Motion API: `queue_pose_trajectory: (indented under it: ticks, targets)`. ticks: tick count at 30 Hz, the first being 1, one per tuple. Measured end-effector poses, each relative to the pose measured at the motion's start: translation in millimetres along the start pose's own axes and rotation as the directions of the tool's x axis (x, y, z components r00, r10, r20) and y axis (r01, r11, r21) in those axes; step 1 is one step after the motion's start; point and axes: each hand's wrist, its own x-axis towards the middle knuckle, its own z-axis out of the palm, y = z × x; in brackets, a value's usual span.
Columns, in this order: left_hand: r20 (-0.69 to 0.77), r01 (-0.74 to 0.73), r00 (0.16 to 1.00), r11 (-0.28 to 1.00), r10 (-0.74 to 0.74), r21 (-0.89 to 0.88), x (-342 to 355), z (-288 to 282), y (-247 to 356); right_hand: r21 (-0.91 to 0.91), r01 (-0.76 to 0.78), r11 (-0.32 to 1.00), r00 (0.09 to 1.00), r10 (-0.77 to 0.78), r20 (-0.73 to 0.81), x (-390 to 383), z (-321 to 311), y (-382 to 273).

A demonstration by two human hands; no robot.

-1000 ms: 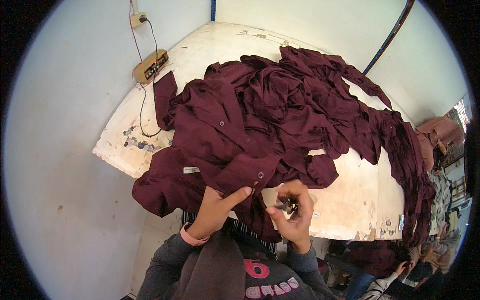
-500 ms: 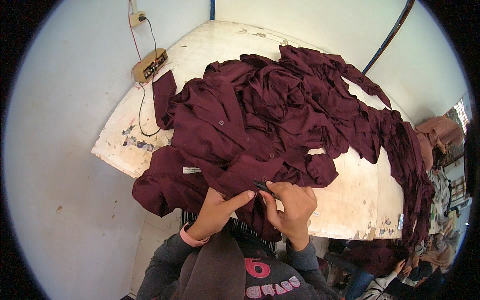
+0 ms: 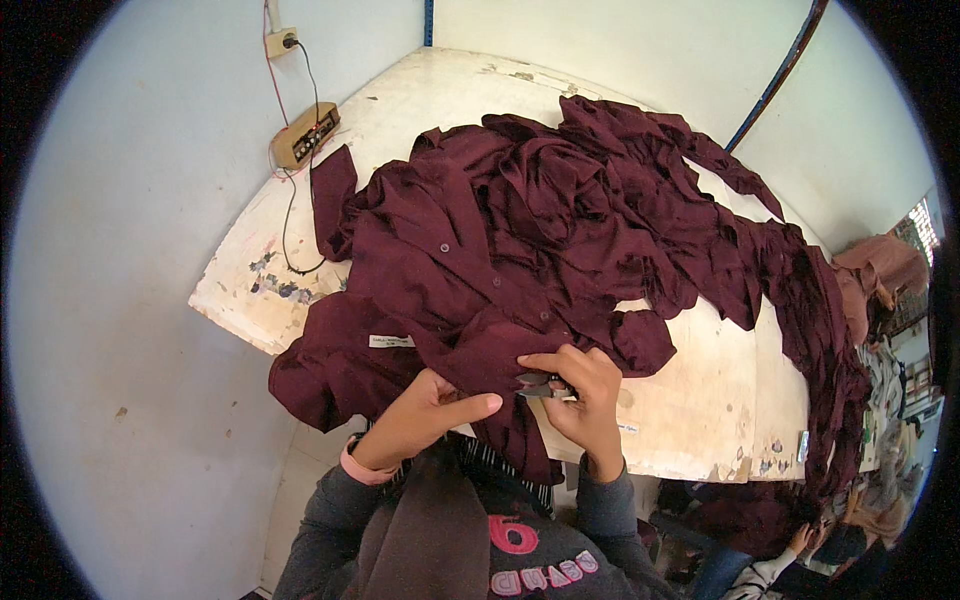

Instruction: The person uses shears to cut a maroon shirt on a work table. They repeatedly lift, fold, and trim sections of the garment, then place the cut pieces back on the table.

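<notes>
My left hand (image 3: 420,420) grips the front edge of a maroon buttoned garment (image 3: 420,230), thumb on top, fingers hidden under the cloth. Just right of it, my right hand (image 3: 580,410) is closed on small dark thread snips (image 3: 535,382), their tip against the fabric by my left thumb. The garment lies among heaped maroon cloth (image 3: 600,200) on a pale, scuffed wooden table (image 3: 700,400); a white label (image 3: 390,341) and several buttons show on it.
A tan power box (image 3: 300,140) with cords sits at the table's back left, below a wall socket (image 3: 282,42). White walls (image 3: 130,250) close in left and behind. At the right edge are co-workers (image 3: 865,275), other fabric and, low down, another person's hand (image 3: 800,535).
My right hand has brought the snips onto the cloth beside my left thumb and now has its index finger stretched over them. The flap that my left hand holds has shifted slightly.
</notes>
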Motion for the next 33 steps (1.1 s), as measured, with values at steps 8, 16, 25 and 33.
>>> queue_pose_trajectory:
  ticks: [8,16,25,33]
  targets:
    - [-0.129,-0.249,0.839,0.584,0.529,0.772,-21.3,5.6,33.1,0.458,-0.083,0.885,0.996,0.093,-0.001,5.3,1.5,5.5]
    - [-0.003,-0.267,0.953,0.848,0.302,0.458,8.1,-1.0,26.0,0.609,-0.042,0.792,0.999,0.049,0.006,19.8,-1.3,-8.8]
    - [-0.147,-0.178,0.963,0.94,0.228,0.292,10.3,1.3,10.1,-0.097,0.23,0.968,0.966,-0.239,-0.097,15.1,-8.0,-13.5]
    - [-0.173,-0.228,0.947,0.945,0.271,0.234,16.0,8.8,18.1,0.295,0.004,0.956,0.981,0.054,-0.187,13.8,-12.2,-17.9]
